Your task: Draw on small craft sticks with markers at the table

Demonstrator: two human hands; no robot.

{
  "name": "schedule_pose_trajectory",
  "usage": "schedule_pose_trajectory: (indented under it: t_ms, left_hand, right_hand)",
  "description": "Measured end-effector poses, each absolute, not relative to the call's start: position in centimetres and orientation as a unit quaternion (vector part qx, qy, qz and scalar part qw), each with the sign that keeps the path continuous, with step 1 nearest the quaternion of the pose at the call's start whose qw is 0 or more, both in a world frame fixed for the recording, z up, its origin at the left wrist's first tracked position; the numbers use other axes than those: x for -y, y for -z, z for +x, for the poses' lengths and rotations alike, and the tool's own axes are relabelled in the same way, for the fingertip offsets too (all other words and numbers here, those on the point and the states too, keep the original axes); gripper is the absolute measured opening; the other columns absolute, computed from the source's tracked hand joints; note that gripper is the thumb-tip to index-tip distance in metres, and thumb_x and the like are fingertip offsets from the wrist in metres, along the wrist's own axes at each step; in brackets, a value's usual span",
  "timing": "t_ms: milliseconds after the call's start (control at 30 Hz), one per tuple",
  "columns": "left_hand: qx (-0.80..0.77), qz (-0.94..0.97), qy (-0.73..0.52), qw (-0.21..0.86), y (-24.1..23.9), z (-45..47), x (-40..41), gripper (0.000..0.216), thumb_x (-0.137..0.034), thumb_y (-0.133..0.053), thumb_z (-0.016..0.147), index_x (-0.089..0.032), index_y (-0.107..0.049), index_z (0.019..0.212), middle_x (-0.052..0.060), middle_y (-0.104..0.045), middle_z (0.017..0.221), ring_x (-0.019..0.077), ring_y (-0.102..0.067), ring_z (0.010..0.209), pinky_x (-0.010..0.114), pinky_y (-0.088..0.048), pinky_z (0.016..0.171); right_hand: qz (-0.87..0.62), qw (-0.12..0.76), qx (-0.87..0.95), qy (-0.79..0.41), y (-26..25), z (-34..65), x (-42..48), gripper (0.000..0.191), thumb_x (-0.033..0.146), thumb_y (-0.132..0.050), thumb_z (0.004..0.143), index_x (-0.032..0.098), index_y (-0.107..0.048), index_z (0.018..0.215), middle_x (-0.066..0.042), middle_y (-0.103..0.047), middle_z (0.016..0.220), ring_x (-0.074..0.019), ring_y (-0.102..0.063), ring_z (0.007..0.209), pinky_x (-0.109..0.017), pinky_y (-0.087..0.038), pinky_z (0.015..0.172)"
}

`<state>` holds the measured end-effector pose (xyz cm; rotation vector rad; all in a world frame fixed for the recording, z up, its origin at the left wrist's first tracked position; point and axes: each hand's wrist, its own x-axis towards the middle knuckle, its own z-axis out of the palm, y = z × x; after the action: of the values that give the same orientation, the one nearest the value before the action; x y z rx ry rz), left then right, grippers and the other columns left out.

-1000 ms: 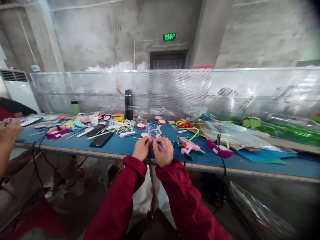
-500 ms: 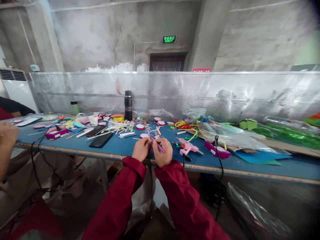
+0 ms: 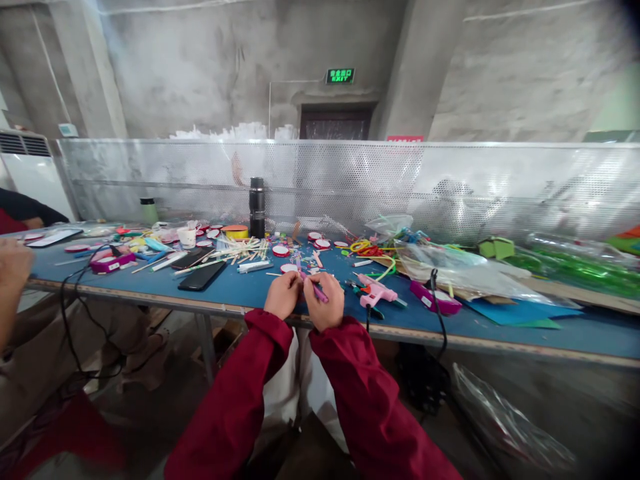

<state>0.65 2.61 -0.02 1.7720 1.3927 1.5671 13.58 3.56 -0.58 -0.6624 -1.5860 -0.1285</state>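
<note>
My left hand (image 3: 283, 294) and my right hand (image 3: 325, 303) are closed together over the front edge of a blue table (image 3: 240, 293). A thin pink stick (image 3: 318, 292) runs through the fingers of my right hand, and my left hand pinches its far end. Both arms wear dark red sleeves. A pink glue gun (image 3: 379, 292) lies just right of my right hand, and a black phone (image 3: 201, 275) lies to the left.
Loose sticks (image 3: 240, 253), red and white discs (image 3: 281, 251), a black flask (image 3: 257, 207), clear plastic bags (image 3: 450, 263) and a second pink glue gun (image 3: 434, 300) cover the table. A perforated metal screen (image 3: 350, 180) backs it. Another person's hand (image 3: 13, 263) is at far left.
My hands stay closed on the pink stick in nearly the same place. The view has shifted slightly, and the other person's hand at the left has drifted a little toward the edge.
</note>
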Motion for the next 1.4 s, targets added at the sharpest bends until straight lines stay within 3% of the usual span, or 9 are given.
schedule_pose_trajectory:
  t_ms: [1400]
  left_hand:
    - [-0.479, 0.635, -0.564, 0.223, 0.39, 0.55, -2.76, 0.021, -0.029, -0.051, 0.094, -0.02, -0.062, 0.078, -0.001, -0.065, 0.067, 0.0129, -0.055, 0.055, 0.023, -0.039, 0.054]
  right_hand:
    - [-0.292, 0.661, 0.689, 0.056, 0.78, 13.63, -3.45, 0.016, 0.027, -0.058, 0.096, 0.025, -0.063, 0.082, -0.003, -0.071, 0.079, -0.0218, -0.065, 0.081, -0.037, -0.049, 0.081]
